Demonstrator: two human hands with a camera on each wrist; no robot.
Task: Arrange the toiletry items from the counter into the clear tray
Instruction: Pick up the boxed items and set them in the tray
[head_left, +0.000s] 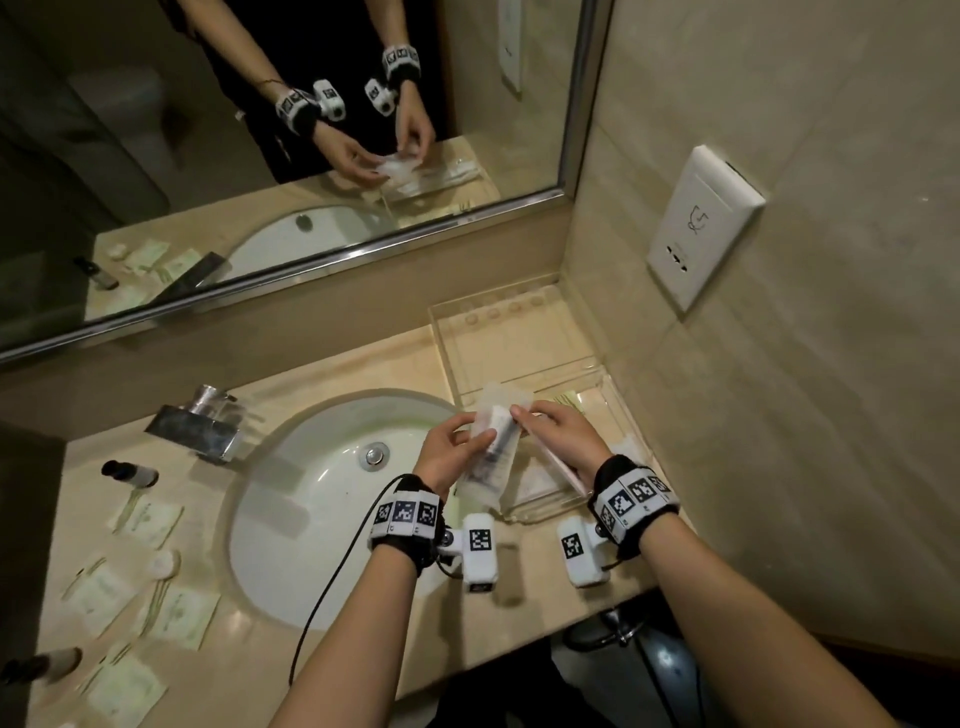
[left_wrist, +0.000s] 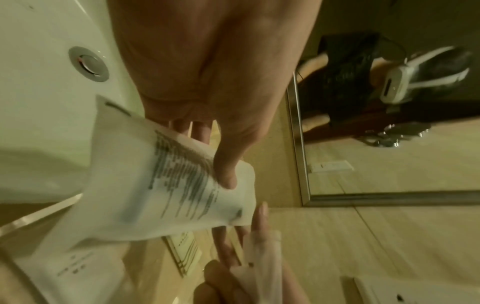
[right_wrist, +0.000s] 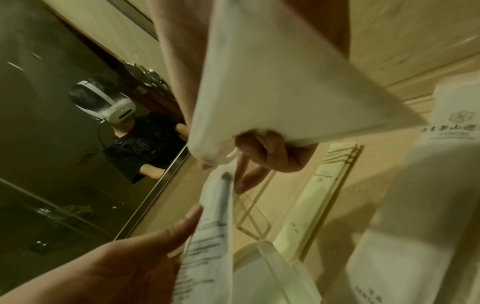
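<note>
The clear tray (head_left: 519, 340) sits on the counter in the right corner, beside the wall. Over its near left edge my left hand (head_left: 467, 434) pinches a white packet with dark print (head_left: 491, 460), thumb on its face (left_wrist: 226, 174). Just to the right, my right hand (head_left: 540, 418) holds a second flat white packet (right_wrist: 272, 82), fingers curled under its edge (right_wrist: 270, 152). The two packets touch at their far ends. A long slim packet (right_wrist: 319, 195) and a white logo packet (right_wrist: 420, 195) lie in the tray.
The white sink basin (head_left: 311, 499) lies left of my hands, with the steel faucet (head_left: 200, 426) behind it. Several pale sachets (head_left: 176, 616), a round soap (head_left: 162, 564) and two small dark-capped bottles (head_left: 130, 473) lie on the left counter. A mirror and a wall socket (head_left: 696, 228) stand behind.
</note>
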